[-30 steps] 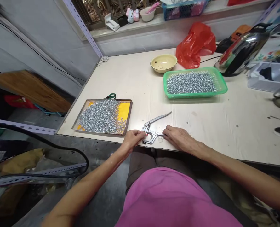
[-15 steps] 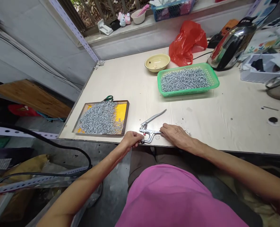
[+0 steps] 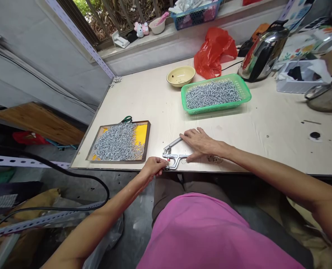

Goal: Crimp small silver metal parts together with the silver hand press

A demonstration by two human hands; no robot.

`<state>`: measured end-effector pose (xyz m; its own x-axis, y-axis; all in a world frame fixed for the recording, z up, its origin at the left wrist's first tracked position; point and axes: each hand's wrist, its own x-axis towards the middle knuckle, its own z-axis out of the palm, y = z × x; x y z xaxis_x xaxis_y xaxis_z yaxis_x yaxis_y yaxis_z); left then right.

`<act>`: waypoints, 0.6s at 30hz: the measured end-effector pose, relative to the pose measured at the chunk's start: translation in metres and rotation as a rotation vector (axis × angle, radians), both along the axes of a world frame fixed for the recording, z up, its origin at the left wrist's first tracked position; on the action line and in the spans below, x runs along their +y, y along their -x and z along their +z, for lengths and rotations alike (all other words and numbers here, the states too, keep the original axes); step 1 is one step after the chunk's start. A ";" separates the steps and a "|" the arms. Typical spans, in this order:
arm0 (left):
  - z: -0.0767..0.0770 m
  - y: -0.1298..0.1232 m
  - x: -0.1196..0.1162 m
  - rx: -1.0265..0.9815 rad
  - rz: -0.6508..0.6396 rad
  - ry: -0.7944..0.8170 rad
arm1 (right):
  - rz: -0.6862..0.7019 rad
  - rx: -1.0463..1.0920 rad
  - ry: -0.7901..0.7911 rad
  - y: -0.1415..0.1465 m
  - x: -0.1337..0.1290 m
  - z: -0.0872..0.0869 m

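Note:
A pair of silver snap-fastener pliers (image 3: 176, 158) lies at the table's front edge, its handles apart and a spring and a red bit showing near the jaws. My right hand (image 3: 201, 144) spans the handles, fingers over the upper one and thumb at the end of the lower one. At the jaws, my left hand (image 3: 154, 166) is closed in a pinch; what sits between its fingertips is too small to make out. Left of the pliers is a shallow tray (image 3: 148, 140) with a yellow bottom, heaped with small silvery metal pieces (image 3: 117, 142).
Farther back stands a green plastic basket (image 3: 248, 95) of similar metal pieces. Behind it are a cream bowl (image 3: 180, 76), a red plastic bag (image 3: 214, 52) and a metal kettle (image 3: 263, 52). Green-handled scissors (image 3: 127, 119) poke out behind the tray.
My right hand has spread from the lower handle up to the upper one, taking in both. My left hand stays pinched at the jaws. The view has shifted slightly.

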<state>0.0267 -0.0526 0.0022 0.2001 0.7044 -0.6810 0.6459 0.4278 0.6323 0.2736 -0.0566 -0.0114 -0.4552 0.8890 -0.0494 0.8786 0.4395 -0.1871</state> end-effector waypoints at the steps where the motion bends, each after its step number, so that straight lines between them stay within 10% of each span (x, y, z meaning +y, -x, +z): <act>1: -0.001 0.000 0.000 0.004 -0.003 0.000 | -0.004 0.001 0.007 0.001 0.002 0.001; 6: -0.002 0.002 0.000 0.055 -0.063 -0.034 | -0.005 0.019 0.043 0.005 -0.002 0.005; 9: 0.002 0.000 -0.007 0.205 -0.175 -0.368 | -0.005 0.067 0.043 0.007 -0.009 0.007; 13: 0.003 -0.016 -0.012 0.307 -0.471 -0.925 | -0.031 0.056 0.059 0.012 -0.017 0.014; 18: -0.004 -0.046 0.009 0.332 -0.895 -1.054 | -0.043 0.004 0.104 0.013 -0.022 0.027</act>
<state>0.0723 -0.0441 -0.0015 0.7791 0.6263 -0.0288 0.6220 -0.7663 0.1612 0.2606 -0.0790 0.0159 -0.4169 0.8979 -0.1411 0.8955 0.3791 -0.2330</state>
